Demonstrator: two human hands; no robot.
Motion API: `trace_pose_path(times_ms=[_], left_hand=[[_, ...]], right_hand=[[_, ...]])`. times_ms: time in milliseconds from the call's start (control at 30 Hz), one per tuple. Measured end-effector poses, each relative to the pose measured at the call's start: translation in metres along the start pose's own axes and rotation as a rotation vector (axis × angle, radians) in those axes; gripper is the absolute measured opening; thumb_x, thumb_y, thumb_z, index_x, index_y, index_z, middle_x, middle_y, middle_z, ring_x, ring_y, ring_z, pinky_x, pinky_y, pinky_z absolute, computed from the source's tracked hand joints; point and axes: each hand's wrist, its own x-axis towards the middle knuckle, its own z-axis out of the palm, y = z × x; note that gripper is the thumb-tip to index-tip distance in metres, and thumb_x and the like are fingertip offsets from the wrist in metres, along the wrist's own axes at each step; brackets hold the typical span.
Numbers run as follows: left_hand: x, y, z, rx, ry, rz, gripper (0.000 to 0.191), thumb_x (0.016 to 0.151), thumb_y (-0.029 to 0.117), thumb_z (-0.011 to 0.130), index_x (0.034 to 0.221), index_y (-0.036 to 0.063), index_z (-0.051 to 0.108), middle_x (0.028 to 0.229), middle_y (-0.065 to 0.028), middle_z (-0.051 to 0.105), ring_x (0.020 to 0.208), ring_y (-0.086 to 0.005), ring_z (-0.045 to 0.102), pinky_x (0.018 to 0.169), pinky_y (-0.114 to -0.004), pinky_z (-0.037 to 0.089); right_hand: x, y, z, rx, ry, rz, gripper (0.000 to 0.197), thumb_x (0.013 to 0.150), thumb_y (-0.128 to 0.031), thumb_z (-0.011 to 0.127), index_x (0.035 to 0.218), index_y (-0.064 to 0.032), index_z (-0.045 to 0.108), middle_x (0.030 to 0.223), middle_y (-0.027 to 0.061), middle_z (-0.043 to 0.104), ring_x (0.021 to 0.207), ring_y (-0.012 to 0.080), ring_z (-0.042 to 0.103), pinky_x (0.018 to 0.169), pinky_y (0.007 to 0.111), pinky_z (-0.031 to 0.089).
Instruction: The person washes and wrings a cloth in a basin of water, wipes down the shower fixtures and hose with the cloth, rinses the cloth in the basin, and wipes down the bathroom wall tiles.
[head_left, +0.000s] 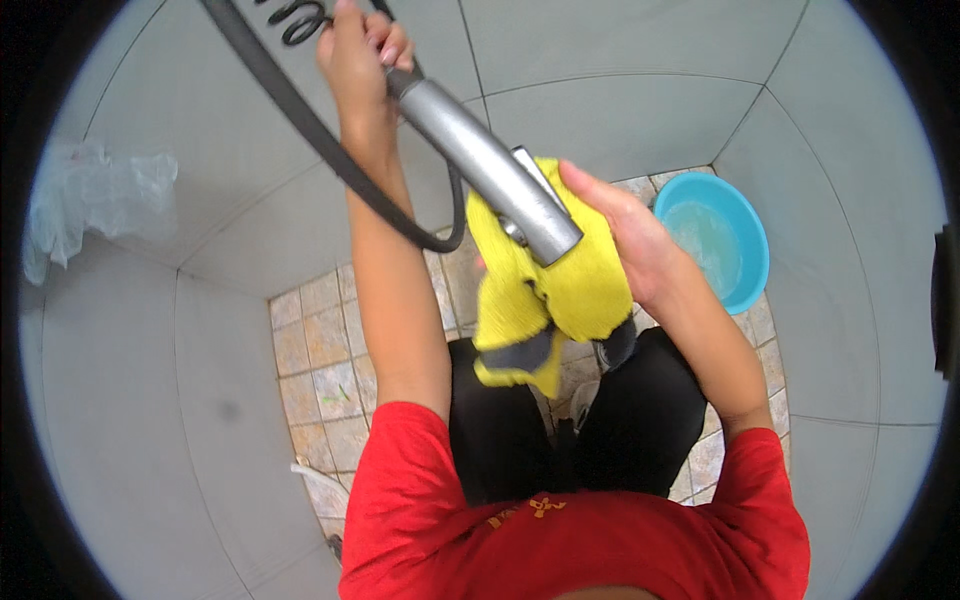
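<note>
My left hand is closed around the dark hose end of a silver handheld vacuum or sprayer-like nozzle, at the upper middle. The nozzle slants down to the right, and its blunt end lies over a yellow knitted cloth item with dark grey parts. My right hand holds this item from behind and from the right, with the thumb along its upper edge; most of the fingers are hidden. The item hangs above my knees. Whether anything comes out of the nozzle cannot be seen.
A light blue plastic basin with cloudy liquid stands on the tiled floor at the right. Grey tiled walls surround the floor. A clear plastic bag hangs at the left. A black hose loops beside my left forearm.
</note>
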Motion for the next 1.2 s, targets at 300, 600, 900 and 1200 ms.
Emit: trace_pose_path(times_ms=[300, 600, 900, 1200], left_hand=[[0.013, 0.002, -0.059, 0.462, -0.036, 0.121, 0.029, 0.086, 0.018, 0.052, 0.059, 0.0121, 0.04, 0.053, 0.0017, 0.036, 0.048, -0.008, 0.032, 0.045, -0.021, 0.028], [0.005, -0.036, -0.124, 0.526, -0.196, -0.013, 0.032, 0.09, 0.026, 0.038, 0.105, -0.0017, 0.047, 0.099, -0.0144, 0.052, 0.093, -0.0214, 0.051, 0.087, -0.035, 0.039], [-0.135, -0.006, -0.158, 0.9, 0.286, -0.047, 0.052, 0.088, 0.036, 0.033, 0.122, -0.0039, 0.032, 0.125, -0.0248, 0.035, 0.116, -0.0369, 0.036, 0.098, -0.049, 0.028], [-0.351, -0.053, -0.198, 0.998, 0.501, -0.796, 0.055, 0.084, 0.04, 0.041, 0.12, -0.0011, 0.04, 0.122, -0.0171, 0.042, 0.108, -0.0281, 0.046, 0.09, -0.038, 0.035]], right_hand=[[-0.128, -0.066, -0.104, -0.01, 0.418, -0.624, 0.04, 0.088, -0.029, 0.04, 0.115, 0.0009, 0.045, 0.112, 0.0151, 0.053, 0.101, 0.0273, 0.053, 0.088, 0.039, 0.042], [-0.253, -0.103, -0.337, -0.093, 1.432, -0.809, 0.032, 0.082, -0.02, 0.043, 0.107, 0.0009, 0.045, 0.105, 0.0165, 0.053, 0.094, 0.0301, 0.054, 0.086, 0.042, 0.043], [-0.214, -0.126, -0.469, -1.003, 1.368, -0.903, 0.024, 0.081, -0.019, 0.044, 0.097, -0.0025, 0.05, 0.088, 0.0216, 0.055, 0.079, 0.0375, 0.053, 0.07, 0.042, 0.041], [-0.164, -0.087, -0.458, -2.088, 1.27, 0.118, 0.059, 0.081, -0.034, 0.048, 0.134, -0.028, 0.022, 0.141, 0.0118, 0.013, 0.129, 0.0321, 0.013, 0.099, 0.057, 0.013]])
